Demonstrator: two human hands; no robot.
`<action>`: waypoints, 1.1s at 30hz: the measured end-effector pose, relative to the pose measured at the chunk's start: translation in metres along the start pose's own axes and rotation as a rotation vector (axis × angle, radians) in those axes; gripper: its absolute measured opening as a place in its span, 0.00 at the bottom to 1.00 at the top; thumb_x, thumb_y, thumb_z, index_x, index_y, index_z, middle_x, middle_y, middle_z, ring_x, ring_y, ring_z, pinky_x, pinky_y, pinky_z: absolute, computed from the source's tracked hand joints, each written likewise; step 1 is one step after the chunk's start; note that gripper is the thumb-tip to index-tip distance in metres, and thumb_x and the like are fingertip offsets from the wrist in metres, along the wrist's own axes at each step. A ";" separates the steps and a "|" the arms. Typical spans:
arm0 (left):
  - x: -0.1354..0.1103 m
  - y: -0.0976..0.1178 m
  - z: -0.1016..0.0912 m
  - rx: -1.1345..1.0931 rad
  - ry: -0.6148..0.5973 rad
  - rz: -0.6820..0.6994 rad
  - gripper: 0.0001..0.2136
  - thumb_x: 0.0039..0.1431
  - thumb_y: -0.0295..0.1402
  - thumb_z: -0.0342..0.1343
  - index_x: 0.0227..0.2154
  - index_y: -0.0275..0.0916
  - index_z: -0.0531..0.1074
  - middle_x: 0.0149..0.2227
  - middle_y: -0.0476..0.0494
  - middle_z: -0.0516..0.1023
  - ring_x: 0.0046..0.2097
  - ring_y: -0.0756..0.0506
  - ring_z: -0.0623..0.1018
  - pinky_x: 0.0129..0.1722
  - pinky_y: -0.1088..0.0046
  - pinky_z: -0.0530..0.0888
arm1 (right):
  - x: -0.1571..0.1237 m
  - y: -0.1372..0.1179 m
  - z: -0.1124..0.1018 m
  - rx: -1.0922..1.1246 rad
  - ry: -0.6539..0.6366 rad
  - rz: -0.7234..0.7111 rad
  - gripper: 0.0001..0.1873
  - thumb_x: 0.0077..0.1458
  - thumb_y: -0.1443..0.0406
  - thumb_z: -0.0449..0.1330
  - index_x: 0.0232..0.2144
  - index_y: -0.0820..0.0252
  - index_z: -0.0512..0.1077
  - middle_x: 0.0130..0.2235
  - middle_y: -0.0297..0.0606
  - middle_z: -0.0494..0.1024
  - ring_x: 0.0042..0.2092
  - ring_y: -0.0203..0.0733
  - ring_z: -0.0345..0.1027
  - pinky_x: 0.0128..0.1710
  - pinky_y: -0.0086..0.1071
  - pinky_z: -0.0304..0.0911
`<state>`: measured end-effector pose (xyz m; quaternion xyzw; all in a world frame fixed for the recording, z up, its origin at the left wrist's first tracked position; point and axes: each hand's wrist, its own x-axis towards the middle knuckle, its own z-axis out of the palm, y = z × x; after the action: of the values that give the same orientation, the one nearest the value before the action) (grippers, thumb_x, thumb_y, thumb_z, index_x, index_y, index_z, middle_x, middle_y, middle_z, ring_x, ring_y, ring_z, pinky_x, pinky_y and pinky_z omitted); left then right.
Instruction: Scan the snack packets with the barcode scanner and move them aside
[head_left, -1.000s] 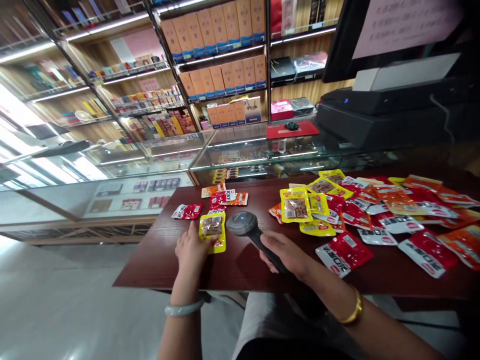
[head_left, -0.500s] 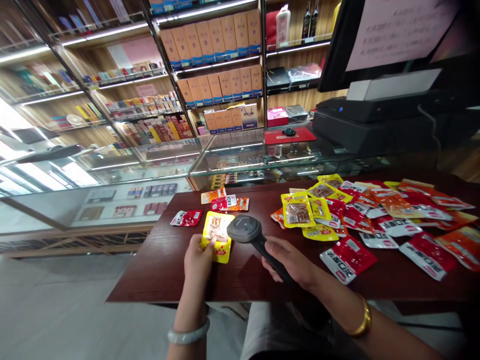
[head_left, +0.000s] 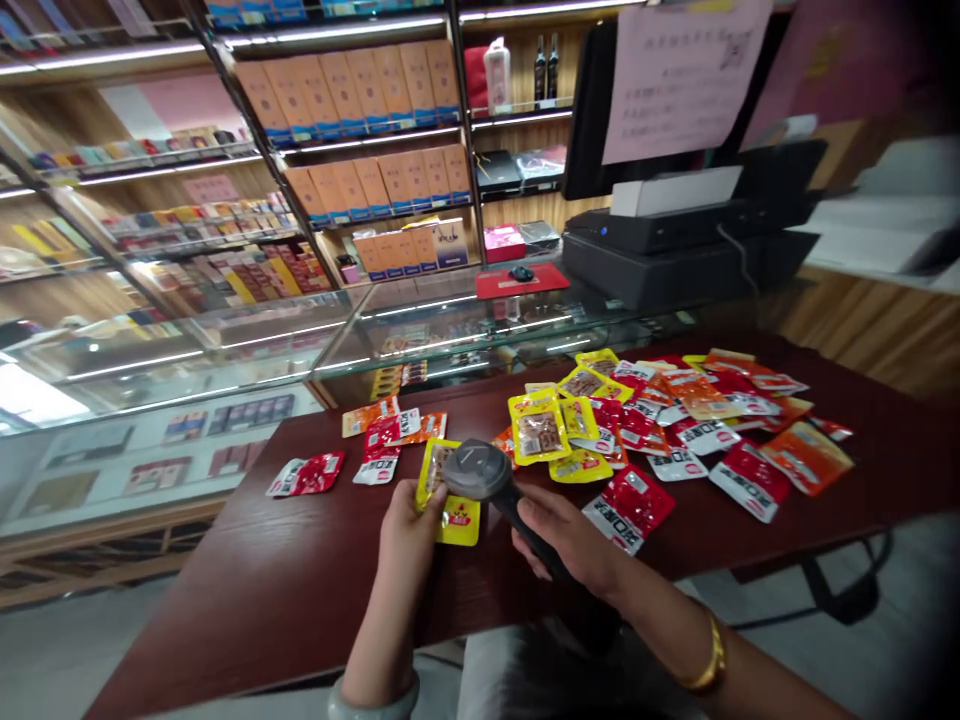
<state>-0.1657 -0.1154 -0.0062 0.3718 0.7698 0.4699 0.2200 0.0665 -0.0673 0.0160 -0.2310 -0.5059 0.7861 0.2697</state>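
My left hand (head_left: 409,525) pinches a yellow snack packet (head_left: 459,520) by its left edge, just above the dark wooden table (head_left: 315,570). In my right hand (head_left: 566,535) is a dark handheld barcode scanner (head_left: 480,470), fingers wrapped round its handle. The scanner's head hangs over the packet's upper part and hides some of it; whether they touch I cannot tell. To the right lies a loose pile of yellow, red-and-white and orange packets, a yellow one (head_left: 538,428) and a red one (head_left: 630,508) at its near left. Several more packets, among them a red one (head_left: 306,474), lie to the left.
Behind the table stands a glass display counter (head_left: 450,335) with a red mat (head_left: 523,281) and a mouse on it. A black monitor and till unit (head_left: 652,255) stand at the back right. Shelves with orange boxes (head_left: 352,95) line the wall.
The view has swung to the right. The yellow packet is more tilted, and the scanner's head now covers more of it. Both hands keep their grips.
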 end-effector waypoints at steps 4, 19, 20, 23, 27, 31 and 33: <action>0.003 0.027 0.048 -0.106 -0.128 0.063 0.14 0.51 0.45 0.59 0.34 0.41 0.69 0.32 0.45 0.79 0.35 0.41 0.79 0.37 0.64 0.76 | -0.015 -0.011 -0.015 0.029 0.090 -0.033 0.31 0.55 0.41 0.62 0.45 0.59 0.69 0.21 0.25 0.67 0.18 0.29 0.55 0.18 0.24 0.54; 0.064 0.064 0.061 0.558 -0.073 0.420 0.27 0.63 0.39 0.56 0.62 0.31 0.67 0.64 0.28 0.70 0.67 0.35 0.66 0.67 0.56 0.62 | -0.030 -0.023 -0.041 0.033 0.232 -0.080 0.26 0.57 0.41 0.60 0.35 0.57 0.66 0.21 0.26 0.66 0.18 0.31 0.55 0.19 0.27 0.54; 0.073 0.058 0.056 0.659 -0.066 0.424 0.29 0.64 0.41 0.55 0.63 0.28 0.65 0.65 0.25 0.67 0.69 0.34 0.63 0.68 0.56 0.59 | -0.029 -0.021 -0.039 0.039 0.227 -0.070 0.26 0.56 0.41 0.61 0.34 0.57 0.66 0.21 0.26 0.66 0.18 0.31 0.55 0.19 0.27 0.54; 0.093 0.045 0.051 0.872 -0.120 0.413 0.33 0.65 0.44 0.54 0.65 0.23 0.61 0.68 0.19 0.60 0.71 0.31 0.58 0.69 0.54 0.57 | -0.025 -0.014 -0.034 0.052 0.197 -0.044 0.27 0.54 0.40 0.62 0.34 0.57 0.65 0.21 0.26 0.67 0.18 0.30 0.55 0.18 0.26 0.54; 0.089 0.041 0.054 0.989 -0.224 0.429 0.31 0.65 0.39 0.53 0.64 0.21 0.61 0.67 0.16 0.60 0.71 0.32 0.58 0.68 0.55 0.57 | -0.022 -0.010 -0.031 0.047 0.164 -0.029 0.27 0.54 0.40 0.62 0.35 0.57 0.65 0.21 0.25 0.67 0.18 0.30 0.56 0.19 0.25 0.54; 0.055 0.045 0.047 0.889 -0.333 0.469 0.30 0.63 0.37 0.54 0.64 0.25 0.62 0.67 0.21 0.62 0.70 0.34 0.61 0.68 0.58 0.58 | -0.024 -0.009 -0.031 0.047 0.162 -0.011 0.29 0.54 0.40 0.63 0.39 0.57 0.67 0.21 0.25 0.67 0.18 0.30 0.55 0.18 0.25 0.53; 0.034 0.046 0.039 0.759 -0.386 0.476 0.28 0.62 0.39 0.56 0.63 0.33 0.66 0.65 0.28 0.69 0.67 0.36 0.67 0.66 0.59 0.62 | -0.026 -0.009 -0.033 0.043 0.155 -0.009 0.29 0.54 0.40 0.62 0.40 0.57 0.67 0.21 0.25 0.67 0.18 0.29 0.55 0.18 0.24 0.53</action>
<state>-0.1429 -0.0538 0.0171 0.6718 0.7255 0.1158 0.0943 0.1083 -0.0593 0.0141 -0.2831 -0.4672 0.7754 0.3167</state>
